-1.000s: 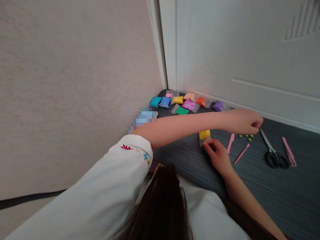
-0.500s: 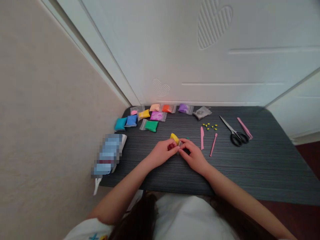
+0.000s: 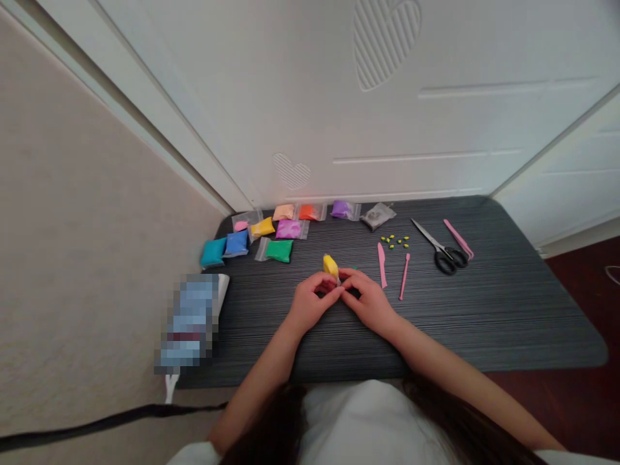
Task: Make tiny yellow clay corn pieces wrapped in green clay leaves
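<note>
Both my hands meet at a small clear bag of yellow clay [image 3: 330, 265], held just above the dark table [image 3: 271, 336]. My left hand [image 3: 312, 300] pinches the bag's near end from the left. From the right, my right hand [image 3: 369, 300] grips the same end, its fingertips close to the left ones. The fingers hide most of the clear part of the bag. A tiny green bit [image 3: 355, 268] lies just beyond my right fingers. To their right rest a pink plastic knife [image 3: 382, 263] and a thin pink stick tool [image 3: 404, 276].
Bags of coloured clay, such as a green one [image 3: 279, 250] and a purple one [image 3: 341, 209], line the back left. Small yellow-green pieces [image 3: 394, 241] sit beyond the knife. Scissors [image 3: 442, 250] and pink tweezers [image 3: 458, 239] lie right. A blurred-out device [image 3: 223, 287] stands at the left edge.
My left arm, stretched across to the right a second ago, has come back, and my left hand has joined the right on the yellow clay bag. The view has swung right.
</note>
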The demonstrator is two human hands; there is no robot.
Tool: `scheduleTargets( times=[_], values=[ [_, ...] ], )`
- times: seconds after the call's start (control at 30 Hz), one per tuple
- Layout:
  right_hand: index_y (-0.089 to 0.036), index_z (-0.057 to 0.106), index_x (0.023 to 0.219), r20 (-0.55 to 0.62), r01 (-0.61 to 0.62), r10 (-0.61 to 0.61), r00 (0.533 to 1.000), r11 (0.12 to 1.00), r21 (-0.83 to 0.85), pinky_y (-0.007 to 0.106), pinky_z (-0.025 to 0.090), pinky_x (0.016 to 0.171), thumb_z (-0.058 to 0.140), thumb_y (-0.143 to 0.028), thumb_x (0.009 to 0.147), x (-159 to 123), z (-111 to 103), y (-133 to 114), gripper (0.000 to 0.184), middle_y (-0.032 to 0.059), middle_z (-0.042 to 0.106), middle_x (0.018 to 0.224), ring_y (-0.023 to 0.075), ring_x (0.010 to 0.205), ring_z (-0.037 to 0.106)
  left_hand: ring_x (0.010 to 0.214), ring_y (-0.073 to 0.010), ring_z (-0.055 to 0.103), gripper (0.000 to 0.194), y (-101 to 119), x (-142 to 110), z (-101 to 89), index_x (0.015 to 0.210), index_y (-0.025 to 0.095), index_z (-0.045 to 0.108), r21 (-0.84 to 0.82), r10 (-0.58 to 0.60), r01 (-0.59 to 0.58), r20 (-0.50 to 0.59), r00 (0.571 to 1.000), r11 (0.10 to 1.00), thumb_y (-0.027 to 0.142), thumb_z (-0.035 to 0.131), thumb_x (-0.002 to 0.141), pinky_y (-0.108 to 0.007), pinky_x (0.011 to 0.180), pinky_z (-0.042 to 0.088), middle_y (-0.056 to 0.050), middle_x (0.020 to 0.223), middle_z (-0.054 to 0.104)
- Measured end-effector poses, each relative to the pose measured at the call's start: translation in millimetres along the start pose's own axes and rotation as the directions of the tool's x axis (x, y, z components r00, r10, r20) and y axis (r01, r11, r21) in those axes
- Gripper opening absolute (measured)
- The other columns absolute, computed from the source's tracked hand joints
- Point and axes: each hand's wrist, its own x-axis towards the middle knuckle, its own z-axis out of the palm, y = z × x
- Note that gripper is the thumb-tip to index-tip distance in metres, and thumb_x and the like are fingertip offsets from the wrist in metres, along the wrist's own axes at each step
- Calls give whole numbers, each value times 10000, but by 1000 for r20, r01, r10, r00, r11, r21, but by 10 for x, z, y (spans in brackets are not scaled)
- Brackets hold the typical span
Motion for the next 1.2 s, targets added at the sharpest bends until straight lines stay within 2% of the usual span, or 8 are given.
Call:
scheduleTargets(
  times=[0.17,0.33,0.5,0.73,0.9,1.07,1.2],
  values=[
    [-209,574,763,-3,-8,8,1000,1000,5,317,369,934,506,-209,791,13,-7,-9,73,51,559,1096,138,1059,499,737,-142,587,203,22,22,-31,811,167,572,-29,-46,47,19,999,998,337,592,702,-261,716,475,-29,804,622],
    [-214,596,845,39,1,-2,999,1000,6,304,365,941,481,-199,807,16,-35,-36,122,50,547,1117,133,1064,494,781,-154,600,208,-32,22,-46,859,160,584,-75,-57,58,8,998,996,327,559,737,-284,744,485,-50,860,635],
    [-206,596,848,35,21,-21,999,1000,-4,310,362,948,466,-172,802,14,-36,-17,143,60,549,1107,141,1064,495,788,-160,615,183,-132,31,-47,860,159,608,-72,9,-11,-25,1000,997,293,546,752,-278,728,496,-54,885,650],
    [-211,581,823,11,16,-16,1000,1000,0,329,381,924,474,-164,785,23,-37,-20,123,60,575,1039,154,1052,506,806,-152,617,167,-143,31,-31,889,177,620,17,66,-66,-16,998,998,252,534,767,-280,756,495,-47,897,650],
    [-214,571,836,-9,1,-1,1000,998,62,331,402,897,492,-191,790,25,-41,-46,94,49,593,1021,153,1011,532,807,-157,620,175,-171,34,-24,892,182,625,22,83,-82,-22,996,996,269,540,766,-294,767,497,-44,895,655],
    [-219,548,932,19,-85,83,996,981,172,305,451,837,497,-228,799,10,-24,-20,142,30,610,987,136,898,582,824,-152,612,167,-186,34,-32,879,177,628,1,74,-74,-27,997,997,267,539,770,-293,791,485,-47,900,653],
    [-228,542,999,54,-105,96,994,972,209,296,457,834,493,-241,806,10,-32,2,199,14,624,947,129,872,597,738,-140,614,162,-154,23,-41,864,163,617,-57,30,-31,-20,999,998,265,543,762,-291,741,499,-47,854,652]
  ],
)
